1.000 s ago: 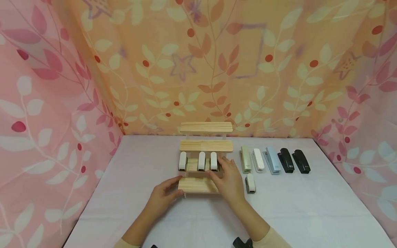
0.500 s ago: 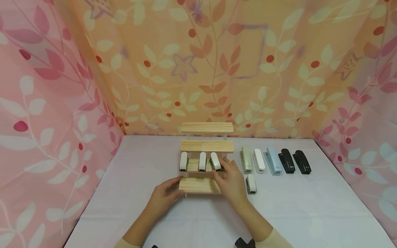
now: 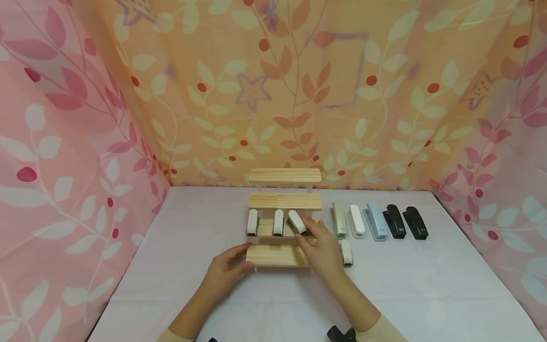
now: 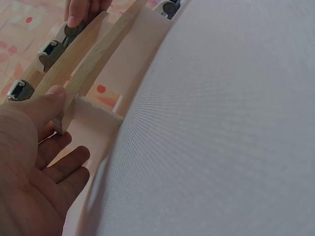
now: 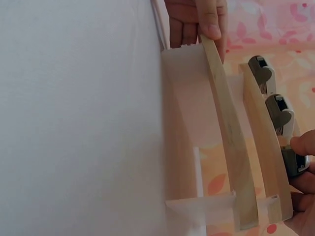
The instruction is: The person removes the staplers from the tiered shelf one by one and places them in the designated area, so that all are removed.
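A stepped wooden shelf rack stands mid-table. On its second step from the front sit three small white staplers: a left one and a middle one, both straight, and a right one turned at an angle. My right hand pinches that angled stapler between thumb and fingers, near the step's right end; its dark underside shows in the right wrist view. My left hand grips the left end of the lowest step, thumb at the board's edge and fingers beneath.
Right of the rack is a row of staplers: green, white, light blue and two black. Another small white stapler lies before them, partly behind my right hand. Patterned curtains enclose the table's back and sides.
The right-hand stapler on the step has turned from straight to angled, its near end swinging right. My right hand has shifted slightly right with it. The left hand stays put.
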`<state>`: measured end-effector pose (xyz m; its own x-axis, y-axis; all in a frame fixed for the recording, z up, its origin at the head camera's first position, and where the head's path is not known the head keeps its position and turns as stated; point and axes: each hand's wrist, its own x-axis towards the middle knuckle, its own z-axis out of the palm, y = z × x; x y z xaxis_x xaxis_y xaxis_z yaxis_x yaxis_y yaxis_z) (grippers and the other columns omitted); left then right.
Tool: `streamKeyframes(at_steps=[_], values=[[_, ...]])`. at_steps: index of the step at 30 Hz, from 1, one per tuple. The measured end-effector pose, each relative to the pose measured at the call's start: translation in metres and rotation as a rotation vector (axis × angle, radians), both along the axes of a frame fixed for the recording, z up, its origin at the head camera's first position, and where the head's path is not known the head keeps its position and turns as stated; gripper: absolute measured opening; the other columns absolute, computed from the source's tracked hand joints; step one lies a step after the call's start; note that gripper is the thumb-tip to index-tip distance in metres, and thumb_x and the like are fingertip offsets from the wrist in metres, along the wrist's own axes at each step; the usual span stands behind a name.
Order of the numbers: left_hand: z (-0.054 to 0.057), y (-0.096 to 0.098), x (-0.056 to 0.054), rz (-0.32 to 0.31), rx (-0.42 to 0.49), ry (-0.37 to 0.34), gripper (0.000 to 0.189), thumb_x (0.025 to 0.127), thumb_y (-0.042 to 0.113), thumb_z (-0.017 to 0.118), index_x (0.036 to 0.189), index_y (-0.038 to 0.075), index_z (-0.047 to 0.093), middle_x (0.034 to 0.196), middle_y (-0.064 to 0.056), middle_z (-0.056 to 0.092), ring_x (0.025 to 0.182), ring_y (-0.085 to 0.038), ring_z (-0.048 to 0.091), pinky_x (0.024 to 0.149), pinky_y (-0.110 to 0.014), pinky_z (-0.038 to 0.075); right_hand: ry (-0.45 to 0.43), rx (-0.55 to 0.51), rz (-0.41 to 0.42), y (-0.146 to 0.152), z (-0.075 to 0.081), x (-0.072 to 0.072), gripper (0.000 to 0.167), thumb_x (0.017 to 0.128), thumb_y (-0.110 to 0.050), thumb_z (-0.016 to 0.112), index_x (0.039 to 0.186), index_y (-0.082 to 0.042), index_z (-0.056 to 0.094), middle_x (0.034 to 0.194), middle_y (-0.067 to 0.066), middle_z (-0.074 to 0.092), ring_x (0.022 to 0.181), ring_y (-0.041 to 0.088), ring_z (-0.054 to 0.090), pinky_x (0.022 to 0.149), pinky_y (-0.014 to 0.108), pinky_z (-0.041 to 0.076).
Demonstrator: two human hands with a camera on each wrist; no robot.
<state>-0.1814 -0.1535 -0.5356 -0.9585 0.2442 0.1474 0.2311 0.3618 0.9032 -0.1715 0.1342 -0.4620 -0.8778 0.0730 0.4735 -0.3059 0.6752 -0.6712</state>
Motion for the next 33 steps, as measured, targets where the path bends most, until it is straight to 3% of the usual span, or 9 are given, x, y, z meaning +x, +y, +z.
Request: streamKeyframes(at_steps=[5,8,12,17,24,28,33], values=[[0.000,0.001,0.000,-0.018,0.015,0.018,0.057,0.085,0.037,0.082,0.137,0.025,0.065,0.138,0.008,0.065,0.132,-0.015,0.059,0.115,-0.037,0.045,-0.029,-0.020,0.017,0.007,0.005,0.003,0.047,0.089,-0.021,0.083,0.131,-0.007,0.070,0.127,0.013,0.071,0.128,0.044,0.058,0.106,0.056,0.049],[-0.001,0.002,0.000,-0.022,0.023,0.023,0.057,0.084,0.036,0.083,0.137,0.024,0.065,0.138,0.007,0.065,0.131,-0.016,0.060,0.116,-0.038,0.044,-0.042,-0.040,0.028,0.012,0.011,0.004,0.048,0.089,-0.022,0.083,0.133,-0.008,0.069,0.121,0.012,0.074,0.115,0.035,0.070,0.096,0.052,0.059],[-0.003,0.003,0.000,-0.022,0.026,0.027,0.058,0.084,0.036,0.083,0.138,0.024,0.065,0.137,0.007,0.066,0.130,-0.016,0.061,0.116,-0.041,0.044,-0.025,-0.061,0.031,0.019,0.023,0.007,0.049,0.089,-0.022,0.083,0.134,-0.010,0.068,0.122,0.010,0.074,0.109,0.026,0.072,0.087,0.048,0.062],[-0.002,0.001,0.001,-0.010,-0.002,0.046,0.058,0.084,0.034,0.083,0.138,0.025,0.065,0.136,0.007,0.067,0.130,-0.017,0.061,0.116,-0.040,0.044,0.005,-0.071,0.012,0.032,0.036,0.015,0.050,0.088,-0.019,0.083,0.135,-0.009,0.068,0.129,0.011,0.071,0.121,0.032,0.067,0.097,0.054,0.057],[-0.001,-0.001,0.002,0.008,-0.012,0.061,0.057,0.084,0.033,0.084,0.138,0.026,0.065,0.135,0.008,0.067,0.130,-0.017,0.061,0.114,-0.043,0.046,0.003,-0.074,-0.054,0.058,0.045,0.031,0.049,0.091,-0.022,0.081,0.137,-0.014,0.067,0.127,0.013,0.071,0.122,0.034,0.066,0.083,0.047,0.063],[-0.002,-0.002,0.000,0.005,-0.005,0.049,0.057,0.084,0.035,0.084,0.137,0.027,0.065,0.136,0.010,0.067,0.130,-0.015,0.061,0.114,-0.040,0.046,-0.002,-0.052,-0.101,0.075,0.044,0.042,0.049,0.093,-0.024,0.079,0.139,-0.014,0.066,0.130,0.014,0.070,0.123,0.036,0.065,0.081,0.044,0.064],[-0.003,-0.001,0.000,-0.004,-0.003,0.051,0.058,0.084,0.037,0.083,0.138,0.026,0.065,0.136,0.009,0.066,0.130,-0.016,0.061,0.114,-0.041,0.046,-0.019,-0.030,-0.177,0.096,0.038,0.053,0.049,0.092,-0.025,0.080,0.138,-0.014,0.066,0.128,0.011,0.071,0.126,0.032,0.063,0.096,0.053,0.056]])
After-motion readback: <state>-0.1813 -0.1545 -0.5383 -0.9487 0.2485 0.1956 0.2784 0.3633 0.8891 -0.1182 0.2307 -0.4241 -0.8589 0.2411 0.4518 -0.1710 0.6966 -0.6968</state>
